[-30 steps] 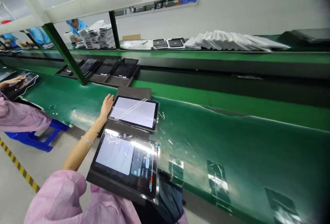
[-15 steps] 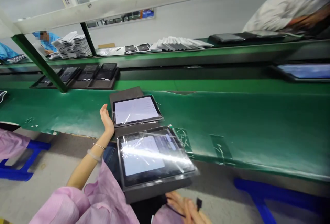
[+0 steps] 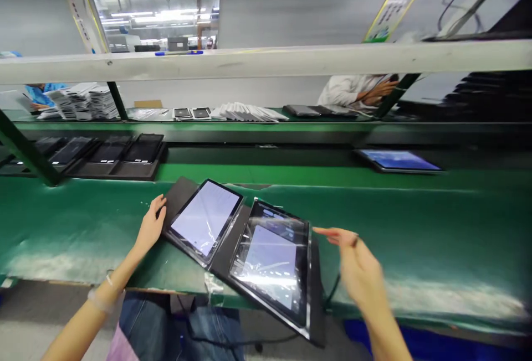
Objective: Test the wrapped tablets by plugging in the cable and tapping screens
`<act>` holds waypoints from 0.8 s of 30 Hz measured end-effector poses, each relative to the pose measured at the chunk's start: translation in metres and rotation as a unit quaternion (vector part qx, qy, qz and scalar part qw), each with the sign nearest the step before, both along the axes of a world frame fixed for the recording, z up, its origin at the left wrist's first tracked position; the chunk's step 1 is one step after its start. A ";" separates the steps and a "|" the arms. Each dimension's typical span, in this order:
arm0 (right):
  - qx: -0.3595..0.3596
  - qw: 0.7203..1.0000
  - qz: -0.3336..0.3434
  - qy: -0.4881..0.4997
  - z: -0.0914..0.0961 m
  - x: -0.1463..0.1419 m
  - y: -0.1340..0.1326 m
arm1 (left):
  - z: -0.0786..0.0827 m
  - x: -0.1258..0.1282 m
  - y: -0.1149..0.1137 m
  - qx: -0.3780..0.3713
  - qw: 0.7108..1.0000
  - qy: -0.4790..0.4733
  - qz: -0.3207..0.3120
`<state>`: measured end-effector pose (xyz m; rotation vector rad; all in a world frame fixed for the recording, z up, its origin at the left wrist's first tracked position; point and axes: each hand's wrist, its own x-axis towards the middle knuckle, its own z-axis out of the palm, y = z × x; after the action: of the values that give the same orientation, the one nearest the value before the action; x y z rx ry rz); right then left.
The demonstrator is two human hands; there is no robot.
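Note:
Two lit tablets lie side by side on a dark tray (image 3: 224, 250) on the green belt (image 3: 415, 222). The left tablet (image 3: 205, 220) shows a pale screen. The right tablet (image 3: 272, 258) is covered in shiny plastic film and overhangs the belt's near edge. My left hand (image 3: 150, 227) rests open against the tray's left edge, fingers curled at its rim. My right hand (image 3: 353, 264) hovers just right of the filmed tablet, blurred by motion, fingers pinched on a thin dark cable that hangs down below it.
Another lit tablet (image 3: 394, 160) lies on the far lane at the right. Black trays with dark tablets (image 3: 103, 153) sit at the far left. White stacks (image 3: 83, 101) and flat packs (image 3: 245, 112) line the back shelf. A person's arm in white (image 3: 357, 91) works behind.
The view swung right and up. The filmed tablet moved from my lap up onto the belt beside the other tablet. My right hand rose from below to the tablet's right side.

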<state>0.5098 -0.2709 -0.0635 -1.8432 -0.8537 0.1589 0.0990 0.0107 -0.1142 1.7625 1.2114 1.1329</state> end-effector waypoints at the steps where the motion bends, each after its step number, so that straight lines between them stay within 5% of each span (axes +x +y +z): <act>1: -0.012 0.999 0.045 -0.023 0.004 -0.005 0.015 | -0.004 -0.002 -0.002 0.023 0.999 0.040 -0.018; 3: -0.045 0.979 0.131 -0.151 0.004 -0.014 0.046 | -0.017 -0.005 -0.010 0.074 0.990 0.118 -0.026; 8: -0.077 0.960 0.145 -0.225 -0.019 -0.013 0.090 | -0.036 -0.009 -0.023 0.101 0.980 0.173 0.001; 13: -0.099 0.955 0.146 -0.240 -0.032 -0.002 0.088 | -0.025 -0.014 -0.006 0.096 0.976 0.194 0.010; 17: -0.108 0.953 0.151 -0.239 -0.033 -0.001 0.085 | -0.018 -0.019 0.010 0.003 0.981 0.192 0.027; 24: -0.111 0.955 0.157 -0.227 -0.025 -0.003 0.090 | -0.015 -0.022 0.009 -0.040 0.973 0.227 0.032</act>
<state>0.5069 -0.1812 -0.0884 -1.9736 -1.5039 0.0269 0.0770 0.0195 -0.1290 1.9950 1.5652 0.7177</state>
